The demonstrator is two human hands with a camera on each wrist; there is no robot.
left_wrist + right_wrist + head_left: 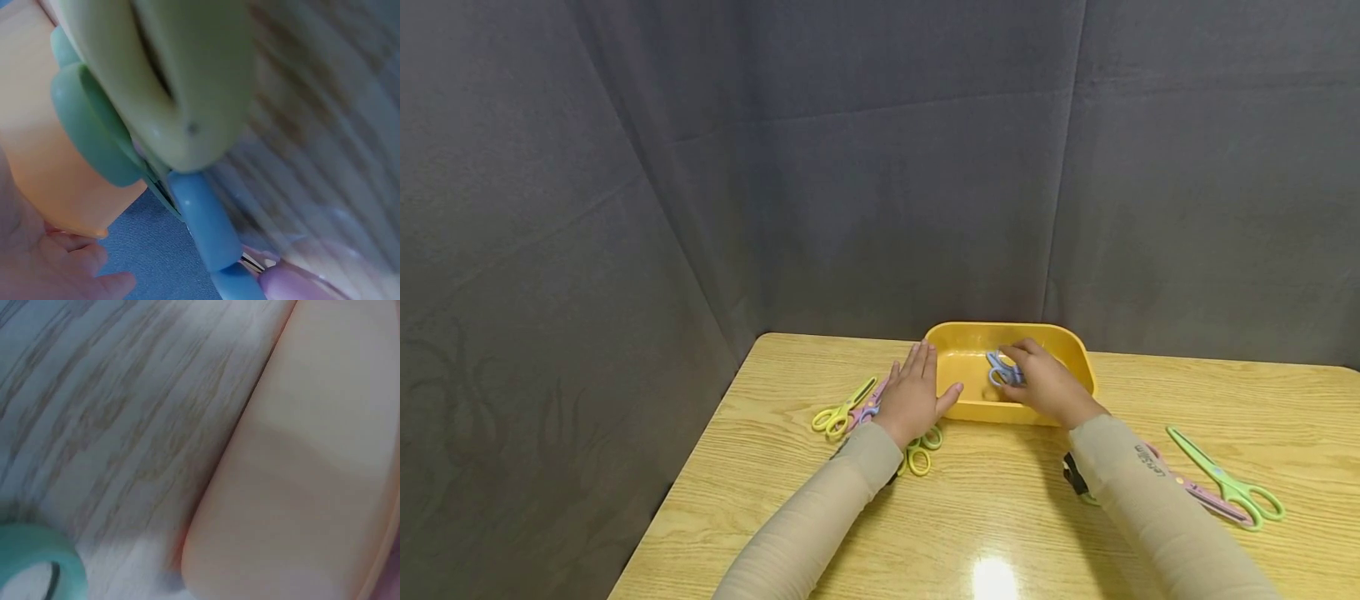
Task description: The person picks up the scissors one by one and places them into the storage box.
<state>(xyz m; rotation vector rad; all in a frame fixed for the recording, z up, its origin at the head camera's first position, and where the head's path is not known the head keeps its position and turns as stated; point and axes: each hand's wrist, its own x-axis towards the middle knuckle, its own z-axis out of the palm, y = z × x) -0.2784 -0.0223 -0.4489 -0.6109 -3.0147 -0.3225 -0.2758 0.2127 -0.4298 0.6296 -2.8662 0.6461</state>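
My right hand (1047,385) reaches over the near right rim of a yellow plastic bin (1007,412) and pinches blue scissors (997,369) by the handle area, inside the bin. The blades are hidden by the hand. My left hand (913,402) rests at the bin's left end, its fingers straight along the rim and thumb spread. Under and beside the left hand lie several scissors: a yellow pair (831,421) shows, plus purple, blue and green handles. In the left wrist view, a green handle (94,131) and a blue handle (206,219) loom close to the camera.
On the right of the wooden table (992,500), green scissors (1213,471) lie across a pink pair (1213,502), partly behind my right sleeve. A green handle (69,556) shows in the right wrist view. A grey curtain (887,183) stands behind the table and at its left.
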